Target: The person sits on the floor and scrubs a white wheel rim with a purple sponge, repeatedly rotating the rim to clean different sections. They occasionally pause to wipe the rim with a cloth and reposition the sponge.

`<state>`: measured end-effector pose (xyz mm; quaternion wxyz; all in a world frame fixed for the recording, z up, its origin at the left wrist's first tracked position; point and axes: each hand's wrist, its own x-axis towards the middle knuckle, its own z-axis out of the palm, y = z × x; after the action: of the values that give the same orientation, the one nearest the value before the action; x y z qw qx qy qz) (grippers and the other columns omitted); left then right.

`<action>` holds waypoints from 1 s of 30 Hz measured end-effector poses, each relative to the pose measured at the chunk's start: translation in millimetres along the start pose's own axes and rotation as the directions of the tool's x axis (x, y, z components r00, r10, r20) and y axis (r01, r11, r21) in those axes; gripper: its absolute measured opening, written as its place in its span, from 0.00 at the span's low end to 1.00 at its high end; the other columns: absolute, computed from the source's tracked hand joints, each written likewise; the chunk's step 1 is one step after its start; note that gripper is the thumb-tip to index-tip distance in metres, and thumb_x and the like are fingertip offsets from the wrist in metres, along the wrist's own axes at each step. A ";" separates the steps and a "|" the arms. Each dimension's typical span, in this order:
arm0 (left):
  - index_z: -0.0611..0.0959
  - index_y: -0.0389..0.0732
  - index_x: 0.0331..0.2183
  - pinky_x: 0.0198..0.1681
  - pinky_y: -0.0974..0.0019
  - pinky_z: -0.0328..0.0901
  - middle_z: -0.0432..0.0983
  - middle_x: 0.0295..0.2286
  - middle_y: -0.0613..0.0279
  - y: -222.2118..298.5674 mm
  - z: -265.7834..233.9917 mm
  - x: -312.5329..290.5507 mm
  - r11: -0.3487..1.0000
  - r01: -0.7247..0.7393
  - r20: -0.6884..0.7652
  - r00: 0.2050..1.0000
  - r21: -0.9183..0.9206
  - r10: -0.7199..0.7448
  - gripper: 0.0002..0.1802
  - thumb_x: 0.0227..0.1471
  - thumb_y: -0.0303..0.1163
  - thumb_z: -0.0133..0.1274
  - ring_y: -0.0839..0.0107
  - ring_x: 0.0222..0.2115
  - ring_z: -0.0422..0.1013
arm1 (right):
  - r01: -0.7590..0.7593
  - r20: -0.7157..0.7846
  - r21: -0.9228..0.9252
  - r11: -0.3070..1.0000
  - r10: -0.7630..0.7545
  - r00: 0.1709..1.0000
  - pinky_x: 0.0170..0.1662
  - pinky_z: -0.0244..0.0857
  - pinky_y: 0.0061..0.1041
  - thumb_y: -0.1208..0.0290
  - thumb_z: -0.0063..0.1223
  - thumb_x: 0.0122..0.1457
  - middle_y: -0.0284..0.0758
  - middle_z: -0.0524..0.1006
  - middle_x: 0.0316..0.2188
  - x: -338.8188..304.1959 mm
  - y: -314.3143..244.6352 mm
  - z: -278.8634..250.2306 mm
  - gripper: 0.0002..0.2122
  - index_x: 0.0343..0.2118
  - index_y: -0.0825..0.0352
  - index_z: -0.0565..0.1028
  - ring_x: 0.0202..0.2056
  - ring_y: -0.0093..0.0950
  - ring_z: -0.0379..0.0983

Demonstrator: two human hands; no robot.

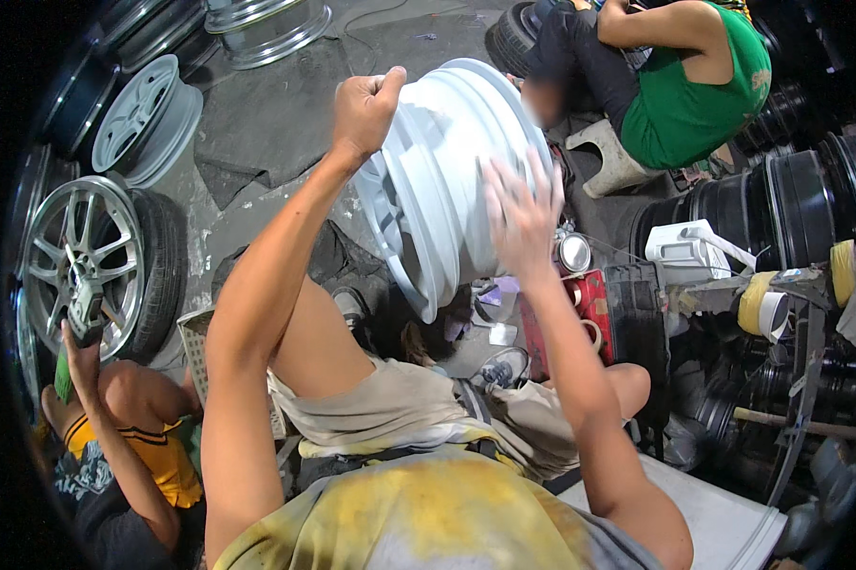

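Observation:
A pale grey-white wheel rim (466,171) is tilted up in front of me, its barrel toward my right and its spoked face to the left. My left hand (366,112) is closed at the upper edge of the spoked side, thumb on top; part of its grip is hidden. Against the barrel lies my right hand (526,209), blurred by motion, with fingers stretched out and apart. Whether anything thin is under that palm cannot be seen.
At left, another person's hand (84,347) holds a tool at a silver wheel with a tyre (157,275). A person in a green top (694,104) sits on a stool (599,157). A grey rim (152,123), red box (594,304), white container (684,252) and black rims (798,195) surround me.

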<state>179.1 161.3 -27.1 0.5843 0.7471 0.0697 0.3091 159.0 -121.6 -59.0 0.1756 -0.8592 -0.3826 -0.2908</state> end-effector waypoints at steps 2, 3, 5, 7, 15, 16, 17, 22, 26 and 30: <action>0.66 0.36 0.11 0.20 0.62 0.48 0.54 0.12 0.72 -4.2 -2.5 2.6 1.000 0.012 0.009 1.000 -0.010 -0.011 0.32 0.60 0.43 0.55 0.81 0.16 0.53 | 0.035 0.012 0.001 0.999 -0.035 0.999 0.72 0.42 0.56 0.62 0.51 0.68 0.29 0.78 0.57 55.9 -0.3 14.4 0.16 0.55 0.57 0.82 0.69 0.41 0.58; 0.66 0.36 0.11 0.20 0.62 0.48 0.54 0.12 0.72 -6.0 -4.5 3.5 1.000 0.019 0.004 1.000 -0.008 -0.019 0.32 0.60 0.43 0.55 0.81 0.16 0.53 | 0.038 0.040 -0.005 0.999 -0.038 0.998 0.72 0.43 0.56 0.62 0.51 0.68 0.30 0.79 0.57 74.3 -3.5 19.6 0.16 0.55 0.58 0.81 0.69 0.41 0.58; 0.66 0.36 0.11 0.20 0.62 0.48 0.54 0.11 0.72 -7.0 -12.1 10.0 1.000 0.023 -0.013 1.000 -0.003 -0.023 0.32 0.60 0.43 0.55 0.81 0.15 0.53 | 0.037 0.046 0.015 0.999 -0.038 0.998 0.72 0.43 0.55 0.62 0.50 0.68 0.30 0.77 0.58 69.1 -8.9 26.0 0.17 0.56 0.58 0.81 0.69 0.41 0.58; 0.66 0.37 0.11 0.20 0.62 0.49 0.54 0.11 0.72 -6.3 -13.2 17.0 0.999 0.039 -0.041 0.998 0.023 -0.039 0.32 0.60 0.43 0.55 0.81 0.15 0.53 | -0.013 0.022 0.070 0.997 0.012 1.000 0.73 0.42 0.54 0.62 0.51 0.68 0.28 0.76 0.61 10.5 -24.5 11.1 0.17 0.57 0.57 0.81 0.69 0.40 0.57; 0.66 0.36 0.11 0.20 0.62 0.49 0.55 0.11 0.71 -1.4 -6.7 9.1 1.000 0.012 0.003 1.000 0.016 -0.013 0.32 0.59 0.44 0.55 0.81 0.15 0.54 | 0.012 0.065 0.026 1.000 -0.014 0.998 0.72 0.45 0.52 0.63 0.51 0.69 0.26 0.72 0.63 17.4 -40.1 5.4 0.17 0.58 0.54 0.80 0.69 0.39 0.57; 0.66 0.36 0.11 0.20 0.62 0.49 0.54 0.11 0.71 -2.3 -7.7 9.0 1.000 0.007 0.000 1.000 0.015 -0.007 0.32 0.59 0.44 0.55 0.81 0.15 0.54 | -0.004 0.054 0.051 0.999 0.002 0.999 0.72 0.45 0.52 0.63 0.51 0.69 0.27 0.72 0.63 14.7 -42.0 4.8 0.17 0.58 0.54 0.80 0.69 0.39 0.57; 0.66 0.35 0.11 0.20 0.62 0.49 0.54 0.11 0.71 -2.7 -10.4 11.9 1.000 -0.002 -0.007 1.000 0.017 0.002 0.32 0.59 0.44 0.55 0.81 0.15 0.54 | -0.017 0.039 0.078 0.997 0.013 0.999 0.72 0.45 0.52 0.63 0.51 0.69 0.27 0.71 0.63 9.7 -45.1 6.0 0.17 0.58 0.55 0.80 0.69 0.39 0.57; 0.67 0.35 0.12 0.19 0.62 0.49 0.54 0.11 0.70 -7.6 -8.2 17.4 1.000 -0.012 -0.023 1.000 0.017 0.013 0.32 0.60 0.44 0.55 0.81 0.15 0.54 | -0.053 0.056 0.054 0.997 0.050 0.997 0.71 0.47 0.50 0.63 0.51 0.69 0.30 0.70 0.65 -69.1 -43.1 -5.9 0.17 0.58 0.55 0.80 0.69 0.39 0.57; 0.69 0.34 0.12 0.19 0.61 0.49 0.53 0.11 0.70 0.4 0.0 -1.0 0.998 -0.005 -0.017 1.000 0.063 0.006 0.33 0.60 0.45 0.55 0.81 0.15 0.54 | 0.057 0.047 0.086 0.995 -0.061 0.997 0.71 0.47 0.51 0.63 0.51 0.68 0.32 0.75 0.60 33.5 -30.5 15.2 0.16 0.54 0.58 0.82 0.66 0.40 0.61; 0.69 0.33 0.12 0.19 0.61 0.50 0.53 0.11 0.69 0.6 -1.5 -1.4 0.998 -0.034 0.011 0.999 0.059 0.034 0.32 0.60 0.44 0.56 0.80 0.14 0.54 | 0.090 0.205 0.076 0.993 -0.104 0.973 0.70 0.47 0.52 0.64 0.50 0.68 0.35 0.77 0.57 114.8 -19.5 41.2 0.14 0.50 0.61 0.83 0.65 0.41 0.62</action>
<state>177.0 161.6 -27.0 0.5567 0.7668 0.0632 0.3132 221.0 -23.6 -16.4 0.1484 -0.8588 -0.4500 -0.1946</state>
